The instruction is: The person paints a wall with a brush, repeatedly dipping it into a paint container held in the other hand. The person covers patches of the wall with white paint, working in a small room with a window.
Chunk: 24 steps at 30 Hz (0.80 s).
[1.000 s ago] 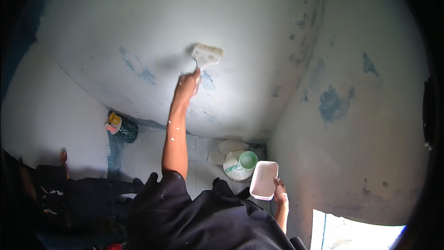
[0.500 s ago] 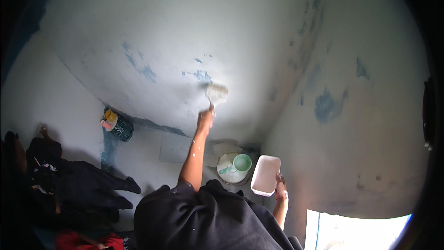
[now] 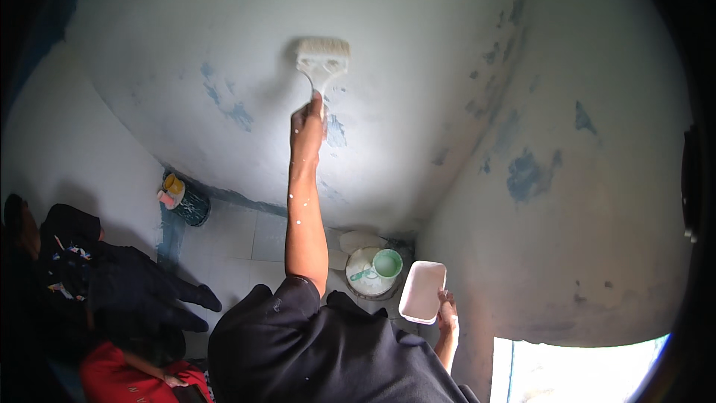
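My left hand (image 3: 307,121) is closed round the handle of a wide paintbrush (image 3: 323,63), arm stretched out in front of the wall (image 3: 418,67). The brush's pale bristles point up, against or very close to the whitish surface; which, I cannot tell. Blue patches (image 3: 337,130) show through the white beside the hand. Lower on the right, my right hand (image 3: 448,313) grips the edge of a white rectangular plastic tub (image 3: 423,292). White specks dot my left forearm.
A bucket (image 3: 361,284) bears a green cup (image 3: 387,263) near the corner. A dark bucket (image 3: 195,207) with yellow and pink items stands farther left. One person in dark clothes (image 3: 127,283) and another in red (image 3: 112,377) are at lower left. A bright opening (image 3: 574,369) lies lower right.
My left hand has moved the paintbrush up the wall and slightly left. The tub in my right hand has shifted slightly down and left. More of the red-clothed person shows.
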Available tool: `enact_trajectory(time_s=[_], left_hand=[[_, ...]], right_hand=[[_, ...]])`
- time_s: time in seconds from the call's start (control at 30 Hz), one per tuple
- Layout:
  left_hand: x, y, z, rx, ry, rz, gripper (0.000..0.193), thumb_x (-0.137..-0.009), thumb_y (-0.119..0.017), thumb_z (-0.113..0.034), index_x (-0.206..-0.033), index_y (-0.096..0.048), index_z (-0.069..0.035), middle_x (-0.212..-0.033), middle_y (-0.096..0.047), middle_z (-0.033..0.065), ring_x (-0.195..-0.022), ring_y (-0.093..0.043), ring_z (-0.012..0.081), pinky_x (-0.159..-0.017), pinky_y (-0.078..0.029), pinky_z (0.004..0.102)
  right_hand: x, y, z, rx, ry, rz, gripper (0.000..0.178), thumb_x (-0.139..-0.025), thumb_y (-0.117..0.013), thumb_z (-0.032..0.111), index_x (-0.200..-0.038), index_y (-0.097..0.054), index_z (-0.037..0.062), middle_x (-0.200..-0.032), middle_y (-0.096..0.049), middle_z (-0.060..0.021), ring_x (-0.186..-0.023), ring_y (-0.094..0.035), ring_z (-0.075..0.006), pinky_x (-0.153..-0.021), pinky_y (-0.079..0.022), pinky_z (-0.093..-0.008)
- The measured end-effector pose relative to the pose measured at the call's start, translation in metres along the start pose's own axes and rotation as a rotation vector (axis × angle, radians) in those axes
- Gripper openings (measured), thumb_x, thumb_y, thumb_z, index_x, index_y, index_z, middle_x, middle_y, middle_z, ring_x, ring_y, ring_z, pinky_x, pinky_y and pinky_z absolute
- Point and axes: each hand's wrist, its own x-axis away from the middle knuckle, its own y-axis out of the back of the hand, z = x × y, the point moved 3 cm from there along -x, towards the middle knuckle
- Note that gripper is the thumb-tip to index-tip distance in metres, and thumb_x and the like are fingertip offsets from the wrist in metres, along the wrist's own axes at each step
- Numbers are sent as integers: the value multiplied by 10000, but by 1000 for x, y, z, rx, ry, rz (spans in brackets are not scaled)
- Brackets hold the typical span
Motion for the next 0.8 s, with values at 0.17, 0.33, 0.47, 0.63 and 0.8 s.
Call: enact_trajectory(time_s=[0.17,0.33,0.47,0.63,0.8], left_hand=[[0,13,27,59,101,-26,454,-1016,-498,-390,-628,-440,-160,-542,-356,-61,-463,-285,75,-448,-225,260],[39,32,245,-252,500,-62,482,-957,-536,-465,-637,-553,-105,-504,-425,-12,-404,-382,109,-389,-287,304],[67,55,299,-190,663,-27,483,-950,-518,-422,-650,-572,-48,-499,-434,-9,-364,-369,111,-350,-278,300],[18,38,182,-202,396,-8,461,-970,-515,-408,-637,-559,-92,-501,-412,-28,-406,-351,99,-404,-266,293],[-12,15,12,-75,162,38,362,-994,-536,-350,-736,-571,-98,-563,-445,-37,-437,-355,75,-421,-261,249]], right_hand=[[20,-18,16,-8,10,102,587,-966,-601,387,-1351,-444,-27,-1269,-575,-151,-1157,-560,-228,-945,-477,-356],[6,-14,-13,-157,-19,218,425,-1014,-518,303,-1301,-489,-9,-1189,-611,-133,-1080,-597,-232,-929,-495,-378],[4,-12,-7,-104,-18,137,446,-992,-566,316,-1291,-497,-8,-1194,-608,-126,-1093,-587,-224,-931,-486,-371],[0,-3,-15,-129,-25,59,492,-986,-579,336,-1325,-478,-5,-1246,-589,-133,-1153,-560,-220,-955,-468,-364],[4,-5,-7,-64,-8,87,629,-961,-606,400,-1408,-412,4,-1293,-551,-170,-1190,-540,-256,-974,-456,-379]])
